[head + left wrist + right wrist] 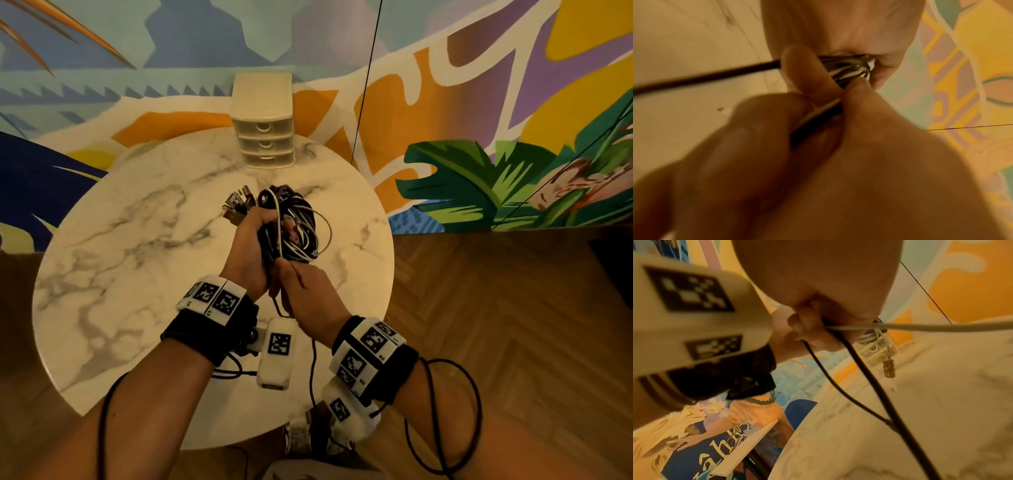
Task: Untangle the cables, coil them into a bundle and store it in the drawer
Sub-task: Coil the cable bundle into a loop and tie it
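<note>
A bundle of black, white and purple cables (298,226) is held above the round marble table (137,240). My left hand (253,240) grips the bundle's left side, with several metal connectors (236,205) sticking out above the fist. My right hand (301,291) pinches the strands at the bundle's lower end. In the left wrist view my left hand (777,146) clamps black and white cables (846,69) between thumb and fingers. In the right wrist view my right hand's fingers (807,331) curl round a white cable (941,326) and black ones; a connector (889,368) dangles.
A small cream three-drawer unit (263,126), all drawers closed, stands at the table's far edge against the painted wall; it also shows in the right wrist view as the drawer unit (877,350). Wooden floor (513,308) lies to the right. Black sensor leads hang from both wrists.
</note>
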`<state>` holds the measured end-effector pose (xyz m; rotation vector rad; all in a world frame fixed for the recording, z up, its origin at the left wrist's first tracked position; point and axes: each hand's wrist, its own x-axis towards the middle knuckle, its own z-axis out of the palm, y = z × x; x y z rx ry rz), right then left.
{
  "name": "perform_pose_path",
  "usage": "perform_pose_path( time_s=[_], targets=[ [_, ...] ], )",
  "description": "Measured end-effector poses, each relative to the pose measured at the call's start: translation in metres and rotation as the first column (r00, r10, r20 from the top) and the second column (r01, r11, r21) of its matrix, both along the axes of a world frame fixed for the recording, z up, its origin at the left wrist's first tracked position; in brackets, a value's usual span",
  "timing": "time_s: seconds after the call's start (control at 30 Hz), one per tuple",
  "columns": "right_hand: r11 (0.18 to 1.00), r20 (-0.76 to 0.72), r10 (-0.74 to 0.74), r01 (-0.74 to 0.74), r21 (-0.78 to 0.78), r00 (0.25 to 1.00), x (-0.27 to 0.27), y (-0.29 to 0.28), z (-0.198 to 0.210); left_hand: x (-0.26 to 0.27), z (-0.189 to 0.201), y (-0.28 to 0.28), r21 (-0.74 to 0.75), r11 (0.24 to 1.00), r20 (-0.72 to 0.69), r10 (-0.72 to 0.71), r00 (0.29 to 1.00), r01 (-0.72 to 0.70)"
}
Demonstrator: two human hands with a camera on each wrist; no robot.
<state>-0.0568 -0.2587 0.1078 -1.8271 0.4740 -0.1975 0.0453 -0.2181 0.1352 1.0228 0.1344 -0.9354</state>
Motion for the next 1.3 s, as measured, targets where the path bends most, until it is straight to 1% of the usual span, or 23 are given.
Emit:
perform_pose_path(
  time_s=[0.03,0.07,0.13,0.2,0.27,0.33,0.37,0.4,0.43,0.5,0.57,0.6,0.63,0.73,0.83,0.9,0.97,1.0,1.03,1.13,1.17,1.27,1.3],
  targets=[
    [1.0,0.009,-0.002,0.002,0.004,1.0,0.0,0.001,-0.003,-0.001,0.0,-0.001,-0.016,1.0,-0.013,0.014,1.0,-0.014],
    [1.0,0.011,0.003,-0.003,-0.006,1.0,0.0,0.002,-0.005,-0.001,-0.001,-0.001,-0.007,1.0,0.005,0.026,1.0,-0.026],
    [0.999,0.001,0.033,-0.033,-0.026,0.999,-0.002,0.001,-0.007,0.0,-0.005,-0.002,0.049,0.998,0.128,0.038,0.991,-0.045],
    [0.997,-0.011,0.08,-0.08,-0.002,0.997,-0.006,0.003,-0.012,0.001,-0.007,-0.002,0.102,0.991,0.26,0.056,0.964,-0.085],
    [0.984,-0.059,0.139,-0.131,0.121,0.989,-0.013,0.005,-0.019,0.004,-0.007,-0.002,0.104,0.986,0.321,0.092,0.943,-0.132],
    [0.938,-0.126,0.236,-0.192,0.29,0.964,-0.018,0.01,-0.026,0.005,-0.004,-0.002,0.075,0.986,0.333,0.116,0.936,-0.148],
    [0.924,-0.169,0.293,-0.234,0.303,0.941,-0.018,0.012,-0.032,0.005,-0.002,-0.003,0.055,0.987,0.331,0.122,0.936,-0.148],
    [0.933,-0.192,0.303,-0.251,0.257,0.933,-0.017,0.013,-0.038,0.004,-0.001,-0.003,0.03,0.989,0.327,0.126,0.936,-0.144],
    [0.948,-0.182,0.281,-0.243,0.205,0.942,-0.016,0.01,-0.046,0.003,0.002,-0.004,-0.001,0.991,0.318,0.129,0.939,-0.136],
    [0.973,-0.147,0.124,-0.092,0.21,0.981,-0.011,-0.002,-0.055,0.002,0.004,-0.003,-0.063,0.993,0.294,0.112,0.949,-0.097],
    [0.982,-0.126,-0.026,0.049,0.18,0.992,-0.007,-0.022,-0.062,0.003,0.005,0.004,-0.059,0.998,0.316,0.044,0.948,-0.026],
    [0.988,-0.125,-0.064,0.081,0.132,0.99,-0.005,-0.034,-0.062,0.002,0.005,0.009,-0.044,0.999,0.331,-0.002,0.943,0.018],
    [0.993,-0.112,-0.08,0.089,0.081,0.99,-0.005,-0.045,-0.061,0.003,0.002,0.012,-0.033,0.998,0.345,-0.044,0.938,0.059],
    [0.997,-0.056,-0.027,0.022,-0.077,0.998,-0.005,-0.068,-0.055,0.003,-0.002,0.021,0.007,0.987,0.445,-0.147,0.884,0.16],
    [0.987,-0.072,0.015,-0.027,-0.161,0.997,-0.007,-0.084,-0.05,0.003,-0.005,0.022,0.078,0.97,0.555,-0.235,0.798,0.232],
    [0.95,-0.156,0.086,-0.129,-0.286,0.984,-0.005,-0.095,-0.048,0.002,-0.002,0.023,0.161,0.945,0.617,-0.322,0.718,0.285],
    [0.874,-0.307,0.146,-0.268,-0.405,0.94,-0.002,-0.102,-0.04,0.0,0.003,0.024,0.275,0.893,0.662,-0.444,0.604,0.355],
    [0.842,-0.367,0.154,-0.316,-0.436,0.918,0.0,-0.105,-0.034,-0.003,0.007,0.025,0.347,0.857,0.681,-0.51,0.526,0.381],
    [0.829,-0.397,0.159,-0.341,-0.444,0.904,0.001,-0.107,-0.029,-0.005,0.01,0.025,0.375,0.836,0.703,-0.538,0.465,0.4],
    [0.785,-0.466,0.208,-0.431,-0.445,0.86,0.001,-0.115,-0.014,-0.012,0.02,0.022,0.448,0.757,0.693,-0.63,0.351,0.476],
    [0.754,-0.509,0.221,-0.477,-0.451,0.832,0.001,-0.117,-0.01,-0.013,0.02,0.022,0.484,0.727,0.696,-0.657,0.288,0.487],
    [0.622,-0.637,0.237,-0.618,-0.481,0.734,0.007,-0.123,0.0,-0.014,0.014,0.02,0.613,0.609,0.649,-0.752,0.119,0.503],
    [0.6,-0.667,0.227,-0.642,-0.478,0.709,0.01,-0.127,0.003,-0.013,0.012,0.02,0.646,0.571,0.636,-0.77,0.058,0.507]
  ],
)
